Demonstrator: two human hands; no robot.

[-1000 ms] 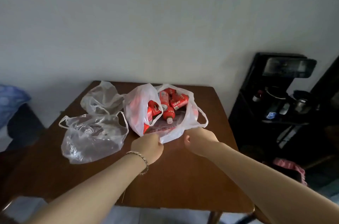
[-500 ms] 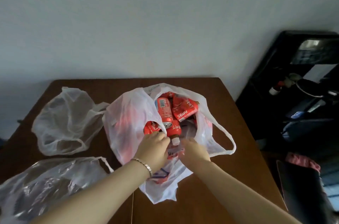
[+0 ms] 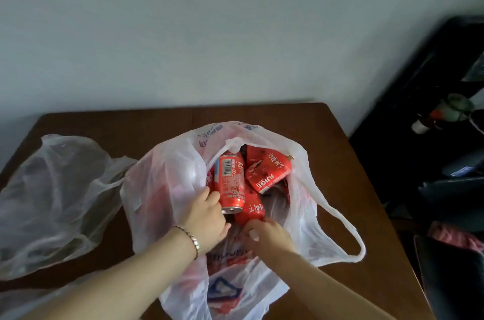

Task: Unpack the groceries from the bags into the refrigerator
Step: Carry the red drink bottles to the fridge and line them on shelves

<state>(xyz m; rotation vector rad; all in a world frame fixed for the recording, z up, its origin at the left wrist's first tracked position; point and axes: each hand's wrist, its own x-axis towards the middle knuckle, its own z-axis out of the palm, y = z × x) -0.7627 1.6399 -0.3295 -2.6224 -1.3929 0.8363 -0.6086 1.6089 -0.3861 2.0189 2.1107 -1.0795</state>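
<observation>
A white plastic grocery bag (image 3: 162,188) lies open on the brown table (image 3: 337,162). Inside it are a red can (image 3: 231,181), a red juice carton (image 3: 267,173) and a red bottle (image 3: 250,211) with a white cap. My left hand (image 3: 207,217), with a bracelet on the wrist, reaches into the bag; its thumb lies along the can's left side and its fingers curl at the can's lower end. My right hand (image 3: 269,234) grips the bottle at its cap end. More red packs lie underneath, mostly hidden.
An empty clear plastic bag (image 3: 52,188) lies on the table to the left, with another (image 3: 26,301) at the bottom left corner. A dark stand (image 3: 432,136) with small items is close to the table's right edge. A wall runs behind the table.
Both hands left the bag's front rim and went inside it, the left onto the can, the right onto the bottle's cap. The view has moved closer and over the bag.
</observation>
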